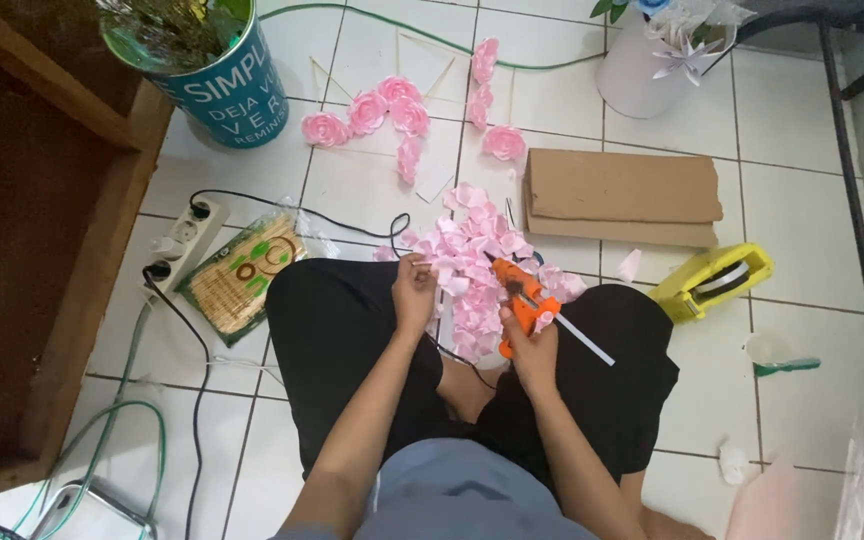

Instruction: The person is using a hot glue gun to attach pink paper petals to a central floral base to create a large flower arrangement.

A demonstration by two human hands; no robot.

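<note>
I sit cross-legged on a white tiled floor. My right hand (530,345) grips an orange hot glue gun (520,298), its nozzle aimed up-left over a heap of pink paper petals (472,255) between my knees. A white glue stick (586,341) juts from the back of the gun. My left hand (414,290) pinches a small pink petal piece at the left edge of the heap, a short way from the nozzle. Several finished pink paper roses (382,112) lie on the tiles farther away.
A white power strip (184,243) with black cables lies at left beside a packet of wooden skewers (242,272). Folded brown cardboard (620,197), a yellow tape dispenser (712,280), a teal plant tin (222,85), a white pot (642,65) and a wooden frame (72,250) surround me.
</note>
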